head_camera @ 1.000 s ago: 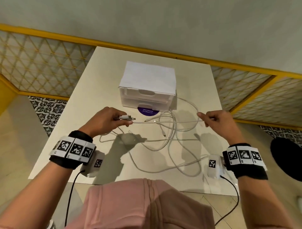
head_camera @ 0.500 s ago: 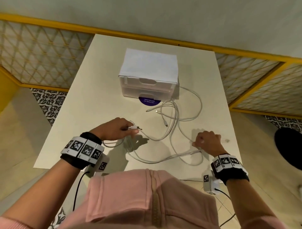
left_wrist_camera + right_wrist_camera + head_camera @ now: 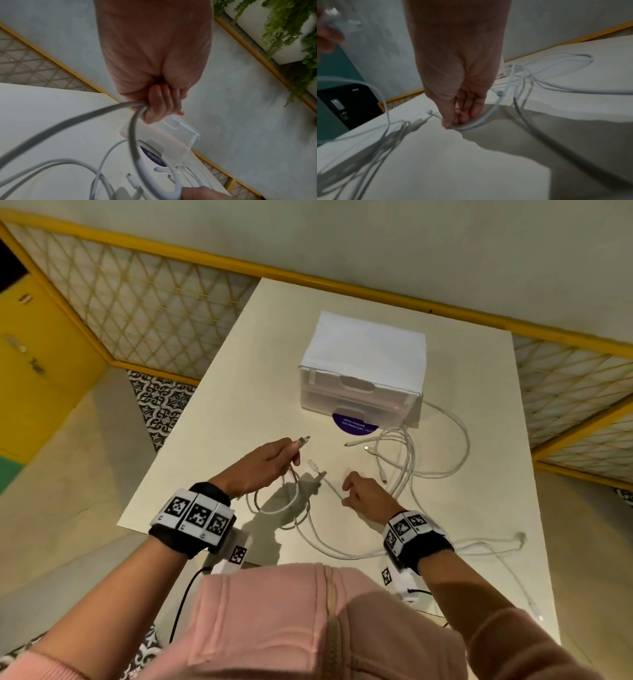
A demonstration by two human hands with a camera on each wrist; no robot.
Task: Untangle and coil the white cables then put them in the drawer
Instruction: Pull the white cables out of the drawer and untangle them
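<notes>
While blurred (perhaps pinched): white cables (image 3: 404,460)

A cream table (image 3: 239,392) bears a drawer box (image 3: 363,378) and tangled white cables (image 3: 404,460).

Over the last second the left hand (image 3: 265,465) lifted its plug (image 3: 302,441) off the table and carried it nearer the drawer box (image 3: 359,385), fingers curled round two runs of cable (image 3: 85,119). The right hand (image 3: 364,496), which had been stretching a cable taut to the right of the drawer box and then dropped toward the table's near edge, came in close beside the left hand and pinched a cable end (image 3: 329,482) low over the table (image 3: 212,412).
</notes>
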